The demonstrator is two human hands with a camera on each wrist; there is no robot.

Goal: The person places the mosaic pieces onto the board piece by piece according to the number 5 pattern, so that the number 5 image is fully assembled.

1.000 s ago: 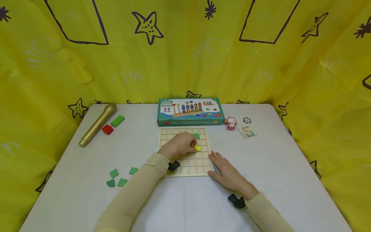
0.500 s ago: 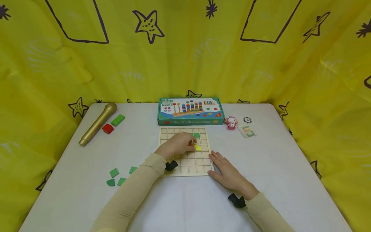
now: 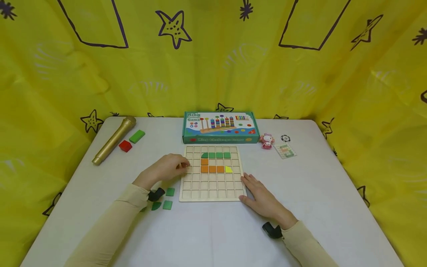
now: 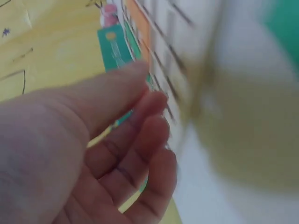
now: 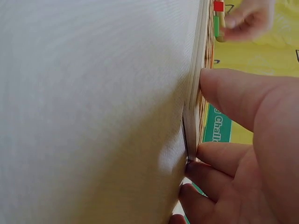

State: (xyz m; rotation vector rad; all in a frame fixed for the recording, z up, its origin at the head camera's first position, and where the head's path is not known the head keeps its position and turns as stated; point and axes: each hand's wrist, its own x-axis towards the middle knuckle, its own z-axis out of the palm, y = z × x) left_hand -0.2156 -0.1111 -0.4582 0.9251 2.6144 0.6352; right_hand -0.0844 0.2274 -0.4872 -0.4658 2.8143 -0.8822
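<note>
The wooden grid board [image 3: 213,187] lies on the table. Green tiles [image 3: 219,155] sit in an upper row with a rounded green one at its left end. Below them, orange tiles [image 3: 212,169] form an L that ends at a yellow quarter-round tile [image 3: 228,169]. My left hand [image 3: 166,168] hovers by the board's left edge, and the left wrist view shows its loosely bent fingers [image 4: 156,133] with nothing between them. Fingers and thumb of my right hand [image 3: 261,198] rest against the board's right edge near the front corner, thumb [image 5: 229,91] on the rim.
Loose green tiles [image 3: 168,204] lie left of the board, partly behind my left wrist. Behind the board stands a Ring Challenge Game box [image 3: 221,128]. A gold microphone [image 3: 115,141], red block [image 3: 125,146] and green block [image 3: 137,136] lie far left; a pink figurine [image 3: 267,141] and pattern card [image 3: 285,151] right.
My left hand has let go of the yellow tile, now lying in its square, and moved left off the board, uncovering the green and orange tiles. My right hand stays put.
</note>
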